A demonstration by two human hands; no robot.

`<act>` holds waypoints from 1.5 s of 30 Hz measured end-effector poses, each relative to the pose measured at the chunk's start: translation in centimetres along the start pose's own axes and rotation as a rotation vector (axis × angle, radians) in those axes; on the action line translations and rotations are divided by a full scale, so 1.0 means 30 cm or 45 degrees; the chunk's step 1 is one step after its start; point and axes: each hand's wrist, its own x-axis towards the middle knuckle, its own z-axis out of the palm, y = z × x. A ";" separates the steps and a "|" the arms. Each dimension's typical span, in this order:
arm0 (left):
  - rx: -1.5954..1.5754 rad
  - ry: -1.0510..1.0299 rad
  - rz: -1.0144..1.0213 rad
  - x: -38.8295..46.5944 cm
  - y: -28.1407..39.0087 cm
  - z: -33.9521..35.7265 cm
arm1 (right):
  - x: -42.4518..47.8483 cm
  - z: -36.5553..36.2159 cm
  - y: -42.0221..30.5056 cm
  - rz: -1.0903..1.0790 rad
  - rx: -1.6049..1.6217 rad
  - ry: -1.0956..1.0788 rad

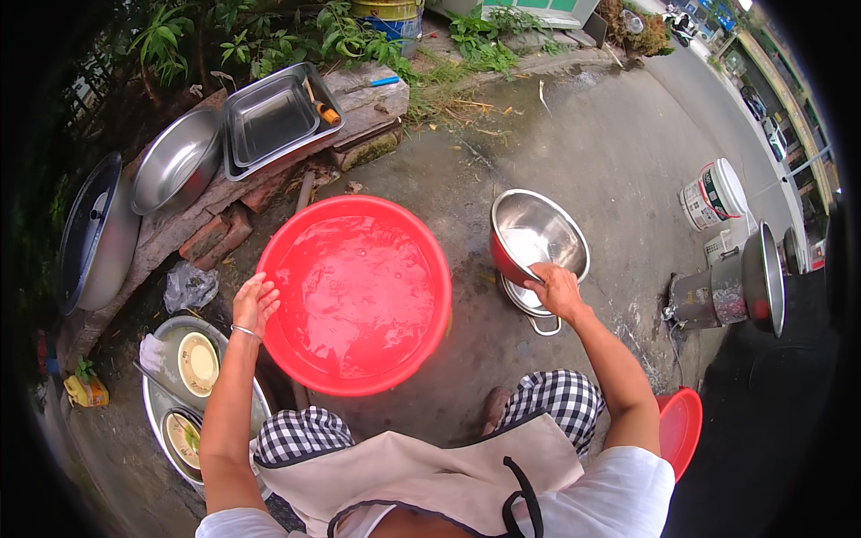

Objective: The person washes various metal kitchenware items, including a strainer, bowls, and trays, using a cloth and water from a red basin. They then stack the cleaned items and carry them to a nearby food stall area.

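A large red plastic basin (pixel 356 296) with water in it stands on the ground before me. My left hand (pixel 257 301), with a bangle at the wrist, is raised beside its left rim, fingers apart and holding nothing. To the right of the basin, my right hand (pixel 555 289) grips the near rim of a steel bowl with a red outside (pixel 541 232). The bowl is tilted, and no contents show inside. Beneath it a metal pot with a loop handle (pixel 528 302) is partly hidden.
Left, a metal tub (pixel 151 397) holds bowls in cloudy water. Stainless trays (pixel 269 121), a steel basin (pixel 178 161) and a wok-like pan (pixel 101 235) rest on a stone ledge. Right are a white bucket (pixel 714 195), a steel pot (pixel 713 296) and another red basin (pixel 681 430).
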 end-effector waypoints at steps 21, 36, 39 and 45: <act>-0.450 0.813 0.342 0.432 0.775 -0.259 | -0.059 -0.139 -0.077 0.123 0.109 -0.064; 0.516 1.127 1.463 0.296 0.708 -0.469 | -0.058 -0.099 -0.178 -0.050 0.206 -0.183; 0.787 1.153 1.735 0.133 0.770 -0.390 | -0.011 -0.113 -0.254 -0.106 0.212 -0.177; 1.204 1.043 2.071 -0.074 0.853 -0.351 | 0.075 -0.106 -0.333 -0.328 0.226 -0.212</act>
